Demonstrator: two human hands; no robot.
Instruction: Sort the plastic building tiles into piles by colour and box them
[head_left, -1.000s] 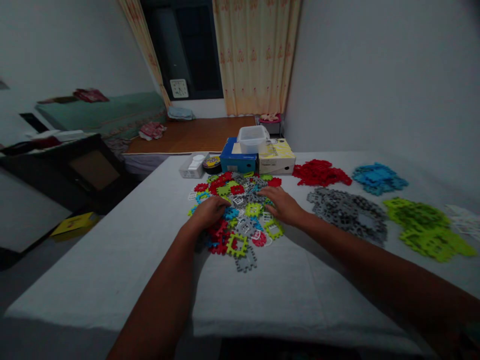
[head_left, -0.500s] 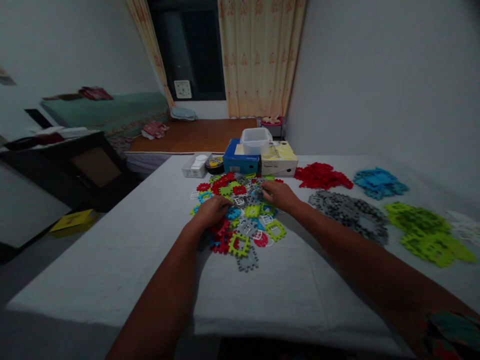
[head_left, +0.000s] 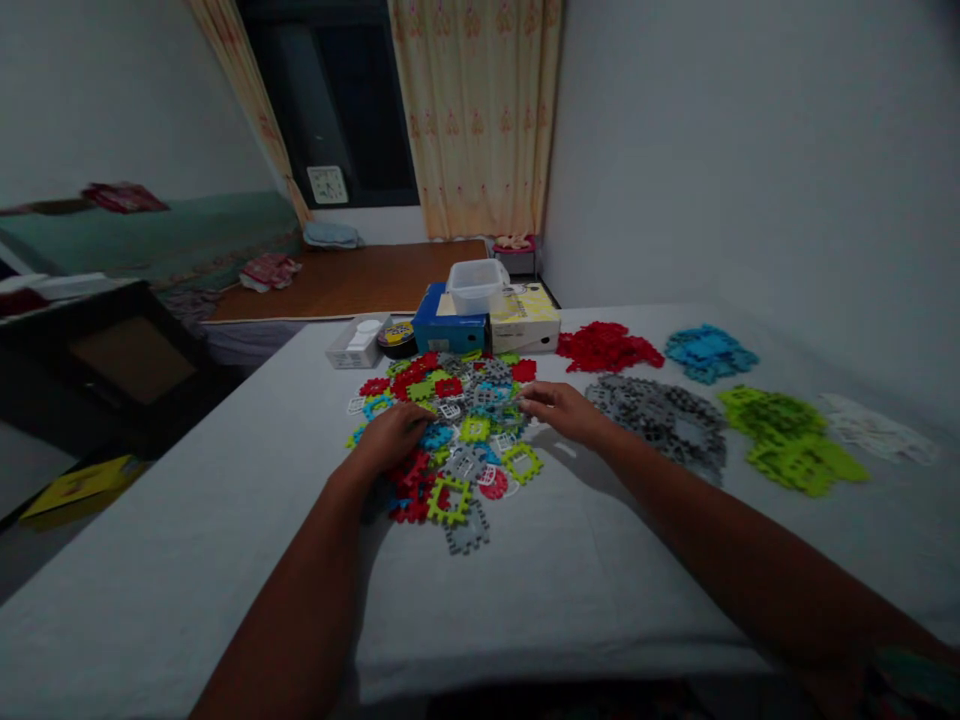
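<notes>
Laying the left hand (head_left: pixel 394 437) palm-down on the near left of the mixed pile (head_left: pixel 466 430) of tiles in the middle of the desk (head_left: pixel 562 560), grip spread loosely over red and blue pieces. Reaching the right hand (head_left: pixel 559 410) into the pile's right edge, fingertips touching grey tiles; cannot tell whether that grip is pinching one or only pressing. Working beside single-colour heaps off to the right: red heap (head_left: pixel 606 348), grey heap (head_left: pixel 660 415), blue heap (head_left: pixel 709 352), green heap (head_left: pixel 787 440). Facing a blue box (head_left: pixel 439 330) and a tub (head_left: pixel 474 285) just beyond the pile.
</notes>
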